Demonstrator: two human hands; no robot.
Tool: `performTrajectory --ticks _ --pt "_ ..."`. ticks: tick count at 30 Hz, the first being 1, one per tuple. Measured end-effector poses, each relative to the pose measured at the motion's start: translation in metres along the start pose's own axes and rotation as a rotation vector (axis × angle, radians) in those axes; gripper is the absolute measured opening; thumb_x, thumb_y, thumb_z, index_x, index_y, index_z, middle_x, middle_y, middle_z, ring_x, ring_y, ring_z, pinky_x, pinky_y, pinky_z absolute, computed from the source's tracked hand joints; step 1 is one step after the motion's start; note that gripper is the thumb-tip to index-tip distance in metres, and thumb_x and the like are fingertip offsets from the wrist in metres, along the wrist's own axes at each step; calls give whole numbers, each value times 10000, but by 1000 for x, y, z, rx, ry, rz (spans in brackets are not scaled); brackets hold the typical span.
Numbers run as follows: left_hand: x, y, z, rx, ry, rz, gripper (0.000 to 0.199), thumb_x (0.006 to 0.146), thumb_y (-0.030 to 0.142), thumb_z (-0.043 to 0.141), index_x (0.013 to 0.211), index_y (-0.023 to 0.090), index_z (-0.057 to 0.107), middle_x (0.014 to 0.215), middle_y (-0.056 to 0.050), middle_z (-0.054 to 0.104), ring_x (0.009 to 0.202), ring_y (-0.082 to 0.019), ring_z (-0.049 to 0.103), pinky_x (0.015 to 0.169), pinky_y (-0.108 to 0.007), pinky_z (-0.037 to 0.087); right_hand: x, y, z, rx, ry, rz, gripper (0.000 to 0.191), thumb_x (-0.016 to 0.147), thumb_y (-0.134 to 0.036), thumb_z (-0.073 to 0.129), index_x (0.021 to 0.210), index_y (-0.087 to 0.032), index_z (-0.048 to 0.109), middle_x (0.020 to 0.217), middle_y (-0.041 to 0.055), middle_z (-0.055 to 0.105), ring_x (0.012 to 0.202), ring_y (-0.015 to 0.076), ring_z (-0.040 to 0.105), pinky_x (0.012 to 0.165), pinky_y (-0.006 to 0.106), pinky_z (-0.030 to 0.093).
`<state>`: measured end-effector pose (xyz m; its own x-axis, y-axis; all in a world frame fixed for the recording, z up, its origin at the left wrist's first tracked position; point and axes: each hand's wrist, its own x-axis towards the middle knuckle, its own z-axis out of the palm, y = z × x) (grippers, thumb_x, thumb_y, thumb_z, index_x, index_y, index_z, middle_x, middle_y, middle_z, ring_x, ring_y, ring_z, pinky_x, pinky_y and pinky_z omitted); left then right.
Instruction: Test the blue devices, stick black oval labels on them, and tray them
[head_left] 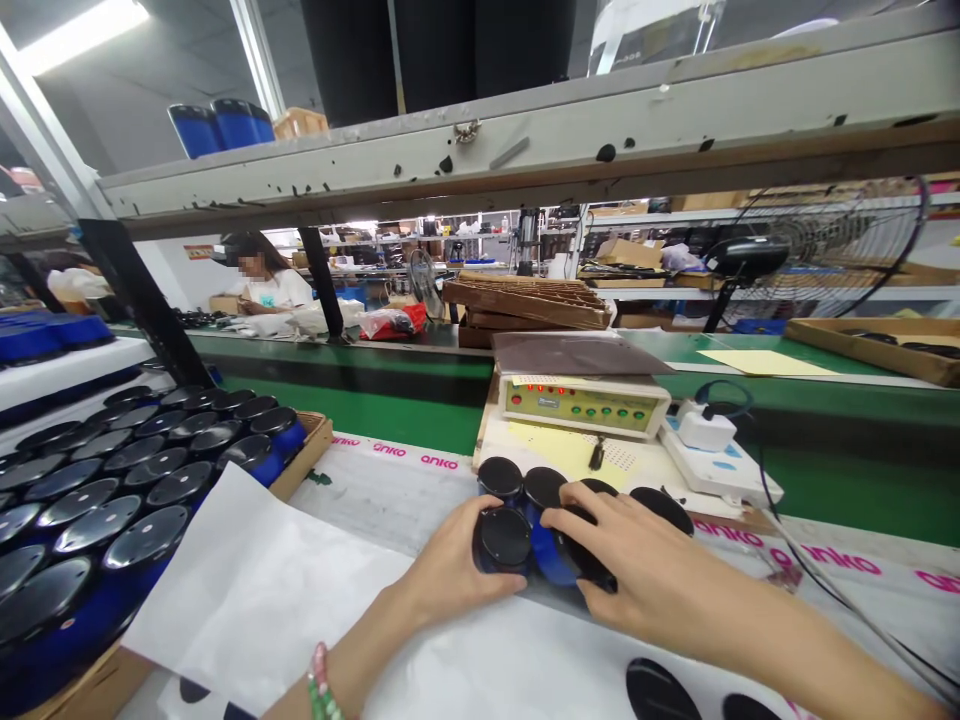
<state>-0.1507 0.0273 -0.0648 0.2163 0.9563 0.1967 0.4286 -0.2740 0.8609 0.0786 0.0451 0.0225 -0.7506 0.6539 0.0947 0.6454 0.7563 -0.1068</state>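
Green belt point(360, 400) behind a bench; pink "anko" repeats along the bench's film point(405, 488). Left hand point(454, 560), reaching from the lower left, grips a black-topped blue jar point(506, 538) between thumb and curled fingers. Right hand point(637, 550), palm down, forearm slanting from the lower right, clasps the neighbouring jar point(553, 555). Both jars are in front of the control box point(585, 405).
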Motion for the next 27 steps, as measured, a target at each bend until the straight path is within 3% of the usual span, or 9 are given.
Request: performTrajectory --ticks 4,7,9,12,16,20,24,27 --pt "3 1 -10 -74 0 -2 788 541 357 853 1231 221 496 1148 -78 596 1024 -268 585 911 -397 464 7 1 -2 -32 -51 -43 398 691 -122 590 1052 -288 622 1036 69 571 878 269 571 742 427 470" --pt "11 -7 -17 -118 140 -28 464 811 453 614 1188 206 502 1093 -73 597 967 -211 595 878 -367 469 26 3 -9 -19 -135 -56 319 677 -190 668 985 -268 660 911 51 638 843 267 603 724 389 471" --pt "17 -17 -19 -130 269 -54 333 894 423 478 1137 197 498 1073 -72 577 915 -185 588 840 -356 475 48 3 -12 -1 -117 -19 203 804 -311 598 978 -224 656 864 66 657 823 257 622 698 364 471" --pt "23 -31 -18 -140 382 -68 340 849 370 548 1116 173 475 1059 -72 551 850 -174 580 756 -343 494 87 -1 -4 -7 -23 51 346 930 -402 450 1126 -149 581 1014 125 635 921 263 609 764 413 474" --pt "23 -34 -13 -140 400 -35 479 766 305 634 1189 183 443 1196 -105 530 992 -199 572 791 -333 506 123 -5 13 68 -75 -3 287 898 -378 568 1069 -148 592 1008 57 627 860 181 617 766 387 510" --pt "20 -21 -15 -119 388 11 659 710 264 699 1299 216 407 1294 -80 530 1165 -217 526 954 -342 451 130 -10 17 242 -27 -156 248 911 -314 558 1100 -154 580 1053 54 616 881 172 612 767 366 514" --pt "18 -8 -23 -53 481 -19 619 687 217 701 1267 217 485 1235 -56 589 1164 -248 541 990 -368 420 128 -20 16 374 80 -204 256 875 -187 553 1130 -159 560 1054 51 617 936 167 591 809 332 488" --pt "16 -4 -27 8 533 -31 582 666 226 720 1219 220 537 1205 -55 604 1146 -263 553 978 -380 424 129 -29 20 411 140 -180 193 861 -192 563 1050 -158 581 984 38 624 899 166 588 788 328 479"
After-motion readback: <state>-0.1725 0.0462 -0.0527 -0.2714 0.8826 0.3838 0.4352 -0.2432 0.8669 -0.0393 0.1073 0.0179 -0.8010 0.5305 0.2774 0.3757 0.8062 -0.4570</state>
